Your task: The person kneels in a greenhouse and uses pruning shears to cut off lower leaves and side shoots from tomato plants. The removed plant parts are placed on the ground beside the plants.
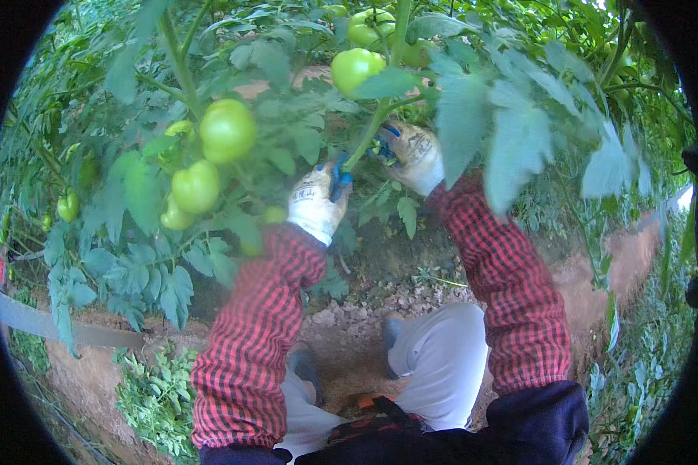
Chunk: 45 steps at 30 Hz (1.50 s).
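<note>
A thick green tomato stem (365,139) slants down from the top of the head view. My left hand (319,200), in a white glove with blue fingers, closes around its lower part. Just to the right of the stem, my right hand (414,156) wears a matching glove. Its curled fingers pinch a small green shoot (384,152), partly hidden by the glove. Above the hands hangs a pale green tomato (358,71). To the left, a larger green tomato (228,131) and a lobed one (195,186) hang in a cluster.
Large tomato leaves (517,139) droop close over my right forearm. Dry clods of soil (360,317) lie below the hands, before my bent knee (442,349). A pale curved band (64,325) runs along the left. Cut or low foliage (157,401) rests on the ground there.
</note>
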Motion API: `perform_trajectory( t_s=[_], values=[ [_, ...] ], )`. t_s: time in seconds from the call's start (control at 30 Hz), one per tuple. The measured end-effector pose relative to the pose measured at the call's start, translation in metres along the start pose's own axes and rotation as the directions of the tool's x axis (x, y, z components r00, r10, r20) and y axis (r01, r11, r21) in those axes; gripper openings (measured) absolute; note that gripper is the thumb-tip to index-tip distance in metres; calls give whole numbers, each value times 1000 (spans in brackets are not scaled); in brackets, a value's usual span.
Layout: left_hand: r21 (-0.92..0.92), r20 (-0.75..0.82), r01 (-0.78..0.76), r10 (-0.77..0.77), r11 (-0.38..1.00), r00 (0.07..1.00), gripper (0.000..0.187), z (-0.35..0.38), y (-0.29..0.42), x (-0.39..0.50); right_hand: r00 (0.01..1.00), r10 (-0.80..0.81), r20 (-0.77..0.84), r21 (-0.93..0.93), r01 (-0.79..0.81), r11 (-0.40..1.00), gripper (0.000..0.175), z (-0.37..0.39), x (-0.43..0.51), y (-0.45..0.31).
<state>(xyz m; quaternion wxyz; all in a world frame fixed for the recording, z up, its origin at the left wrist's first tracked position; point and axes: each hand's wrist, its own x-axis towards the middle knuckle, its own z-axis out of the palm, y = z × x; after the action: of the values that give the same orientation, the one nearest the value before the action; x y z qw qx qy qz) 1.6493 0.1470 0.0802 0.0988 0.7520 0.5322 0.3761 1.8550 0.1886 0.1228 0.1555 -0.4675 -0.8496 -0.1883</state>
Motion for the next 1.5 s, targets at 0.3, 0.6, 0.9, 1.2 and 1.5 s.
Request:
perform_trajectory(
  t_s=[0.3, 0.6, 0.9, 1.2, 1.5],
  values=[
    [-117, 12, 44, -43, 992, 999, 41, -1, 15, 0, 826, 539, -167, 428, -431, 794, 30, -13, -27, -19],
    [-66, -80, -26, 20, 997, 997, 45, 3, 11, -12, 854, 519, 46, 119, -520, 846, 36, -121, -86, 91],
    [-51, -54, 41, -44, 998, 998, 40, 9, 1, -21, 861, 399, 316, 370, -499, 784, 42, -117, -142, 25],
    [-239, 92, 161, -142, 958, 986, 52, -1, 6, -11, 837, -148, 526, 440, -119, 890, 47, -29, -90, -97],
    [-874, 137, 39, 169, 485, 976, 75, -113, 74, -163, 983, 20, 183, 901, -160, -403, 41, -153, -87, -170]
  ],
)
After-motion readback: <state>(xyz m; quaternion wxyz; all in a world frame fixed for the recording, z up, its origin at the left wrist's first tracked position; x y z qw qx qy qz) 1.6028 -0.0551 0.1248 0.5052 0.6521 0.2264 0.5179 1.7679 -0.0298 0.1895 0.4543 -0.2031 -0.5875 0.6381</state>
